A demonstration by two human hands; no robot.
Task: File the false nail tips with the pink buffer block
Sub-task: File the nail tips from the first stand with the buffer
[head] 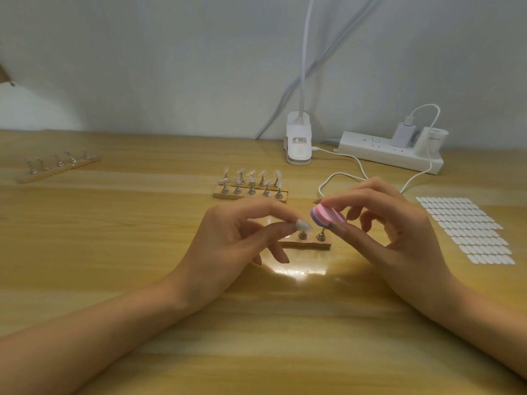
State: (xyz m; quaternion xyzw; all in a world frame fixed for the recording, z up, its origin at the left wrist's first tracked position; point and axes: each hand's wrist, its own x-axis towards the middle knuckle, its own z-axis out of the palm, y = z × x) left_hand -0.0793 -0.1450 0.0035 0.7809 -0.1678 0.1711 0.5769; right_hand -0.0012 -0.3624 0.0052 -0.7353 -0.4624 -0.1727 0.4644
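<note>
Worry: left fingers (275,230) pinch the nail tip (302,224), right fingers (352,198) grip the pink buffer block (326,214), and we reckon hard strokes could dislodge it.

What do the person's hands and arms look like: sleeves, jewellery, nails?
The left forearm and right forearm are bare, no sleeves in view. The left hand and right hand wear no rings, watch or bracelet. Fingernails look fairly long.

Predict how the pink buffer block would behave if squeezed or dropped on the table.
The pink buffer block looks like layered foam, pink over purple, so it is probably light and slightly squashy. The right hand pinches it with just fingertips, suggesting a grippy surface. Its rounded outline means it might roll on edge.
</note>
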